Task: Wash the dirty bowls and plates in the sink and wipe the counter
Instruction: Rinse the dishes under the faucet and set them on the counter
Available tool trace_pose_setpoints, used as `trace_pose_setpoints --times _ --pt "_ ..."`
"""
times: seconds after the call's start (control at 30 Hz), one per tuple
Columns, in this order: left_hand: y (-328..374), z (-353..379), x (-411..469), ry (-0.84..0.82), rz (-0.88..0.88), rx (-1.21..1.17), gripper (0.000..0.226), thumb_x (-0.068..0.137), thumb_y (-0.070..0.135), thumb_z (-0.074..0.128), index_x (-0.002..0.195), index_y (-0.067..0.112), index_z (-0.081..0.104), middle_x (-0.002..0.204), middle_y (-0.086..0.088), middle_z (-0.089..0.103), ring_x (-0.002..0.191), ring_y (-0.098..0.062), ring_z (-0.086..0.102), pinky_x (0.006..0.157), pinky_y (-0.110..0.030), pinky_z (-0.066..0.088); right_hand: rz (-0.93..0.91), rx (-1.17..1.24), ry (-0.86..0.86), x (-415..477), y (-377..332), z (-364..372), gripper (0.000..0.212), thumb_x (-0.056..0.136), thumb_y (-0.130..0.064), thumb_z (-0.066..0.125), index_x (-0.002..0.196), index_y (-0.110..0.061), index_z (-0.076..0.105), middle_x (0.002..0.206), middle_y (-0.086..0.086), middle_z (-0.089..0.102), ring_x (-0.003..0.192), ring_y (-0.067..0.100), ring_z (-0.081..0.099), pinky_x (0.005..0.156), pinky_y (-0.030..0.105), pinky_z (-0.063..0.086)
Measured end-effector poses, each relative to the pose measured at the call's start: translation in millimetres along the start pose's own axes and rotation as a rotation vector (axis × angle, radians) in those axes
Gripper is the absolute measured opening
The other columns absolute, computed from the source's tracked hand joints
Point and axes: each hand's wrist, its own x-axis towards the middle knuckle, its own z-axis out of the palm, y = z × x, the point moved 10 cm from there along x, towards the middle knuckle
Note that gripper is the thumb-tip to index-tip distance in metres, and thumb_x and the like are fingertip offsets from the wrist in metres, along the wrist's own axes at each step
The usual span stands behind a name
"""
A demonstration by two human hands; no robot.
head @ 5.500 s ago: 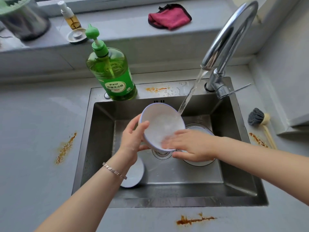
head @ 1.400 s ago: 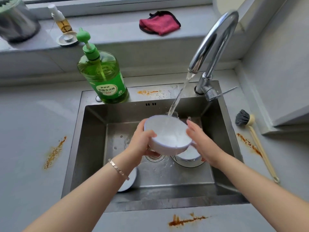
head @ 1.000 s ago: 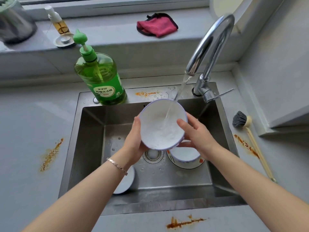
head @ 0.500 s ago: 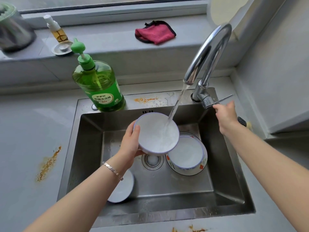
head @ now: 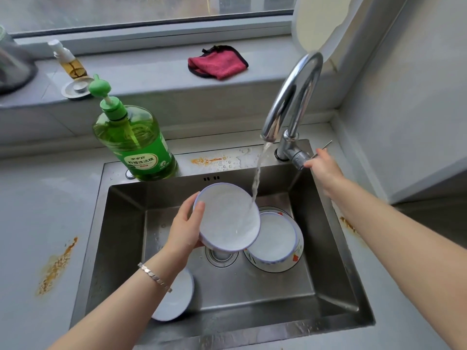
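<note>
The left hand is gripping the white bowl over the middle of the sink, thumb hooked over the rim and fingers behind it. The bowl is tilting toward the camera. The right hand is reaching to the sink's back right corner, fingers curling round the tap lever. Water is running from the tap onto the bowl's right edge.

The step looks like finishing the rinse and shutting off or trimming the flow. Doing it well:
- Tipping the bowl so the water is draining into the sink, not over its edge.
- Pinching the rim firmly, since it's probably slippery and only one hand is on it.
- Easing the lever rather than jerking it, to avoid splashing.

A second bowl is sitting on a patterned plate at the sink's right side. Another white dish is lying at the sink's front left, partly under the forearm. These are likely waiting their turn. Orange stains are showing on the counter left of the sink, so wiping is not yet done.
</note>
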Motion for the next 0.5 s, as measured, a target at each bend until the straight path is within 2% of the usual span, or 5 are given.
trace_pose_setpoints --times 0.1,0.2,0.3,0.4,0.5 --pt "6 -8 -9 0.032 0.056 0.107 0.025 0.095 0.033 0.049 0.12 0.036 0.049 0.111 0.002 0.058 0.091 -0.013 0.059 0.06 -0.033 0.057 -0.018 -0.081 -0.077 -27 16 16 0.044 0.088 -0.002 0.049 0.131 -0.007 0.05 0.134 0.012 0.051 0.113 0.022 0.048 0.091 0.025 0.034" --pt "12 -25 -21 0.076 0.136 0.256 0.026 0.09 0.036 0.057 0.115 0.034 0.051 0.107 -0.01 0.063 0.089 -0.022 0.062 0.068 -0.035 0.054 0.011 -0.148 -0.234 -68 44 48 0.038 0.088 -0.003 0.051 0.125 -0.006 0.056 0.128 0.01 0.056 0.112 0.02 0.051 0.086 0.022 0.038" --pt "14 -46 -35 0.125 0.185 0.467 0.036 0.082 0.052 0.061 0.114 0.038 0.052 0.105 -0.007 0.06 0.098 -0.024 0.057 0.076 -0.039 0.054 0.002 -0.283 -0.353 -103 67 72 0.033 0.089 -0.006 0.05 0.12 -0.009 0.061 0.125 0.009 0.059 0.113 0.021 0.053 0.083 0.022 0.039" --pt "22 -64 -52 0.236 0.252 0.802 0.051 0.075 0.064 0.057 0.121 0.044 0.047 0.101 -0.002 0.044 0.096 -0.019 0.046 0.07 -0.03 0.045 -0.005 -0.369 -0.43 -129 82 89 0.034 0.089 -0.004 0.046 0.119 -0.009 0.062 0.118 0.006 0.06 0.096 0.017 0.055 0.057 0.006 0.038" --pt "31 -70 -69 0.273 0.381 1.014 0.062 0.071 0.069 0.056 0.125 0.042 0.045 0.096 0.001 0.038 0.089 -0.013 0.039 0.06 -0.026 0.04 -0.034 -0.41 -0.483 -149 88 104 0.034 0.088 -0.003 0.047 0.117 -0.007 0.063 0.123 0.007 0.06 0.111 0.019 0.054 0.082 0.013 0.038"
